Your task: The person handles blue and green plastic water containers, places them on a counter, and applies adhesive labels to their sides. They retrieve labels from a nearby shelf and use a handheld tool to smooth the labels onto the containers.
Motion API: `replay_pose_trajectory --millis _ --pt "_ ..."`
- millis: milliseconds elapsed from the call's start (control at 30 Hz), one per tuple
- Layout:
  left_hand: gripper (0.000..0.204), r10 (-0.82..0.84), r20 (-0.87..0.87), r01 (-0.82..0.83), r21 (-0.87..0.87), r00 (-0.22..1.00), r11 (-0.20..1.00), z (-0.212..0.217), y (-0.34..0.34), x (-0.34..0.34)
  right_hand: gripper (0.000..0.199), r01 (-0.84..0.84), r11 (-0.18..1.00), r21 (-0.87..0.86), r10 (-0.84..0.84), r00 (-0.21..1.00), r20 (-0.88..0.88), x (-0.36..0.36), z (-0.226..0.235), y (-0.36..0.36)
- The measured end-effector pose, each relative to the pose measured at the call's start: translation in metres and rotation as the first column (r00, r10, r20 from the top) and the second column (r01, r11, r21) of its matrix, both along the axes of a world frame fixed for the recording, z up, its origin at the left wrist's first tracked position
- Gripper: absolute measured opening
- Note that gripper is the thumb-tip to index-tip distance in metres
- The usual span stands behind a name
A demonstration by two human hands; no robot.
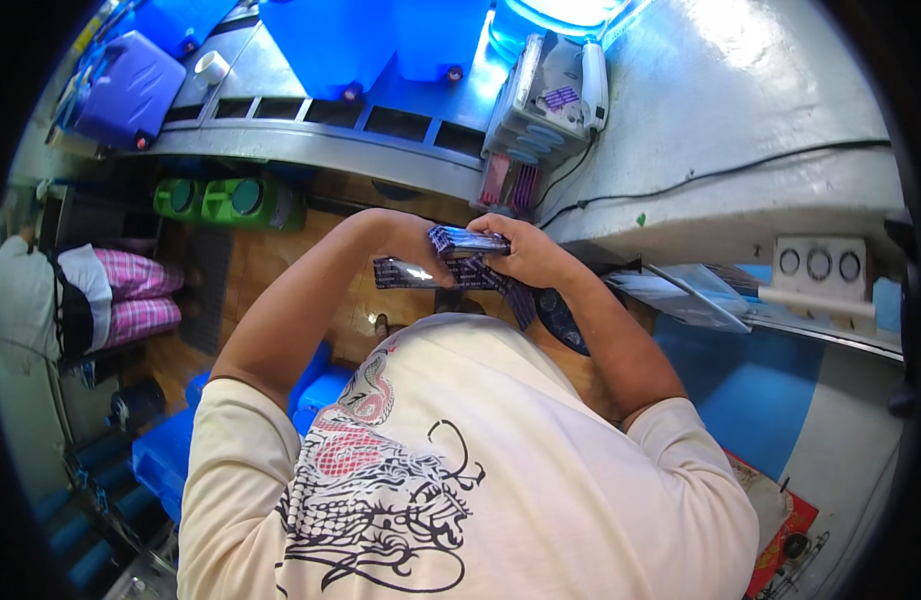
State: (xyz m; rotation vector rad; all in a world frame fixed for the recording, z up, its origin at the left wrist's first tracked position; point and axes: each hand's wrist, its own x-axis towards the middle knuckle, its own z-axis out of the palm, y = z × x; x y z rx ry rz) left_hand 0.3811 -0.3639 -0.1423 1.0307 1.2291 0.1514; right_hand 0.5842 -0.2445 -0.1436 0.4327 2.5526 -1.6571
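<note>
Both of my hands are in front of my chest, closed on a strip of glossy dark purple plastic film with pale print (pixel 468 241). Folded layers of it lie between my left hand (pixel 413 243) and my right hand (pixel 526 253). My left fingers curl over its near side, while my right hand pinches the other end. One flat length of film sticks out below my left hand, and another hangs slanting down under my right. The undersides of my fingers are partly hidden.
Blue jugs (pixel 331 45) and a purple jug (pixel 131 88) with taps stand on a metal counter (pixel 381 150). Right of them is a clear drawer box (pixel 526 140). Green jugs (pixel 251 203) sit below. Another person in pink plaid shorts (pixel 136 290) is at left.
</note>
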Motion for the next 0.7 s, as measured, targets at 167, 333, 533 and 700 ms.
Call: replay_pose_trajectory --millis 167,333,533,700 --pt "0.053 0.293 0.257 -0.296 -0.025 0.921 0.955 -0.021 0.015 -0.091 0.041 0.283 0.942 -0.179 -0.287 0.958 0.004 -0.024 -0.017 0.034" --pt "0.05 0.458 0.889 -0.662 -0.333 0.018 0.672 -0.073 0.043 -0.106 0.04 0.622 0.676 -0.394 -0.688 0.724 -0.038 -0.059 -0.038 0.049" --pt "0.035 0.653 0.757 -0.723 -0.461 -0.019 0.514 -0.097 0.111 -0.095 0.041 0.797 0.416 -0.437 -0.875 0.483 0.047 -0.115 -0.067 0.044" --pt "0.023 0.696 0.701 -0.699 -0.421 0.153 0.578 -0.107 0.14 -0.11 0.04 0.865 0.406 -0.294 -0.906 0.423 -0.008 -0.136 -0.074 0.036"
